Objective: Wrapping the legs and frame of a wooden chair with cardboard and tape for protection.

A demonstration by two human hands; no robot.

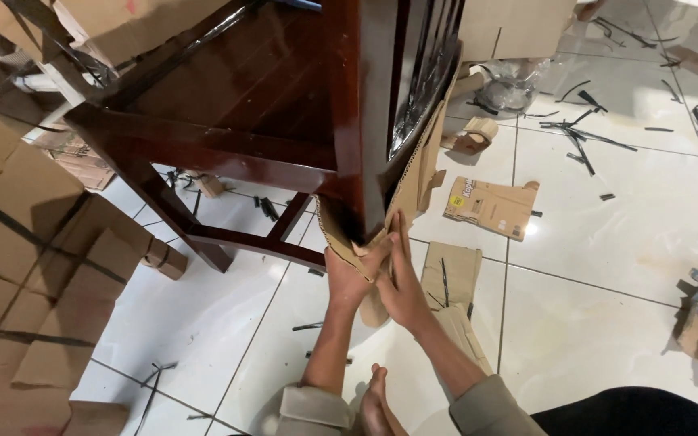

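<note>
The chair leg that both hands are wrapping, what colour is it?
Dark reddish-brown glossy wood, on the chair leg, seen in the head view.
</note>
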